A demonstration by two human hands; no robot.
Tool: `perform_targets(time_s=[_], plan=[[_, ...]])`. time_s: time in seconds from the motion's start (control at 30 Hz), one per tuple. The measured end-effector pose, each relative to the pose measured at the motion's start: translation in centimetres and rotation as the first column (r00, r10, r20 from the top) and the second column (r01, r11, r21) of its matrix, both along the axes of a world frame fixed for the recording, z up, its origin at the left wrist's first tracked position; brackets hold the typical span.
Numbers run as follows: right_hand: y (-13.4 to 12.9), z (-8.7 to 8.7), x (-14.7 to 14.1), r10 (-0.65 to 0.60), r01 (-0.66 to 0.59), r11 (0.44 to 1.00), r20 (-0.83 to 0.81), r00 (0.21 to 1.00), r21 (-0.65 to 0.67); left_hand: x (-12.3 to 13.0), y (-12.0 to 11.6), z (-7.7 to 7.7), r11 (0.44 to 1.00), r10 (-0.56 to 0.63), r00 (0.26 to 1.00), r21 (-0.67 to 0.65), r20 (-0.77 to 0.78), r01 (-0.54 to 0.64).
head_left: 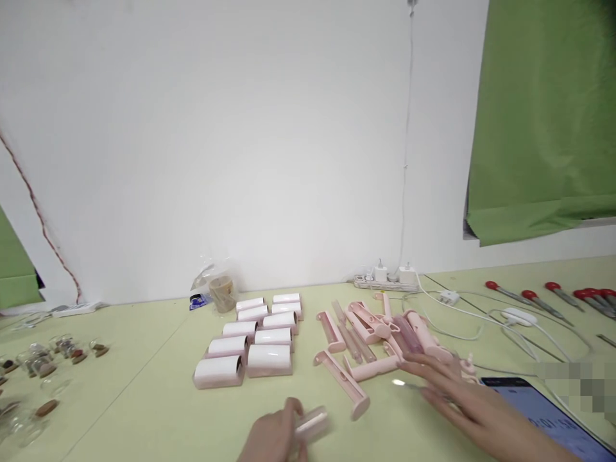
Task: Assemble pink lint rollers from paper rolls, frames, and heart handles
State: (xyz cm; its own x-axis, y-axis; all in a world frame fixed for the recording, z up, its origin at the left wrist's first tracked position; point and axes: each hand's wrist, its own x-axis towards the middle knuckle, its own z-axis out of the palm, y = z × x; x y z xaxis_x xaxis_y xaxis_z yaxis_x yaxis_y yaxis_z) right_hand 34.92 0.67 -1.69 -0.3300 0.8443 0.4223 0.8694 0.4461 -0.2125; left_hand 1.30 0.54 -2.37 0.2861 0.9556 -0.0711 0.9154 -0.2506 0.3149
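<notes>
My left hand point(276, 433), low in the middle of the view, has its fingers closed round a clear, pinkish cover point(312, 423). My right hand point(462, 398) reaches over the right side of a pile of pink plastic parts point(368, 321), fingers stretched out, above a small shiny object point(399, 383) near its fingertips. One pink holder point(341, 384) lies between the hands. Behind my left hand, several white rolls in clear pinkish cases point(269, 359) stand in two rows on the green-yellow table point(158, 398).
A phone point(553, 417) lies beside my right wrist. White cables and a power strip point(385, 283) run along the back right. Several red-handled tools point(548, 305) lie at the right. Small glass jars point(41, 359) sit far left. Tape in a bag point(222, 294) stands by the wall.
</notes>
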Motion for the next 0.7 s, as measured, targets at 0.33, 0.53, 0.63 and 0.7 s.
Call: perform_targets(time_s=[0.33,0.53,0.63,0.7], plan=[[3.9,0.2,1.6,-0.203,0.192,0.979,0.25,0.947,0.068,5.2,2.7,-2.0,0.972,-0.181,0.96,0.188,0.212,0.142],[1.8,-1.9,-0.4,-0.042,0.03,0.997,0.161,0.986,0.075,9.0,4.1,-4.0,0.997,0.05,0.962,0.047,0.27,-0.065],[2.0,-3.8,-1.6,-0.042,0.034,0.998,0.189,0.981,0.044,10.7,5.9,-3.9,0.994,0.05,0.956,0.081,0.289,-0.077],[2.5,-4.5,-1.8,-0.058,0.052,0.998,0.177,0.983,0.037,11.5,7.1,-3.8,0.99,0.084,0.951,0.085,0.297,-0.114]])
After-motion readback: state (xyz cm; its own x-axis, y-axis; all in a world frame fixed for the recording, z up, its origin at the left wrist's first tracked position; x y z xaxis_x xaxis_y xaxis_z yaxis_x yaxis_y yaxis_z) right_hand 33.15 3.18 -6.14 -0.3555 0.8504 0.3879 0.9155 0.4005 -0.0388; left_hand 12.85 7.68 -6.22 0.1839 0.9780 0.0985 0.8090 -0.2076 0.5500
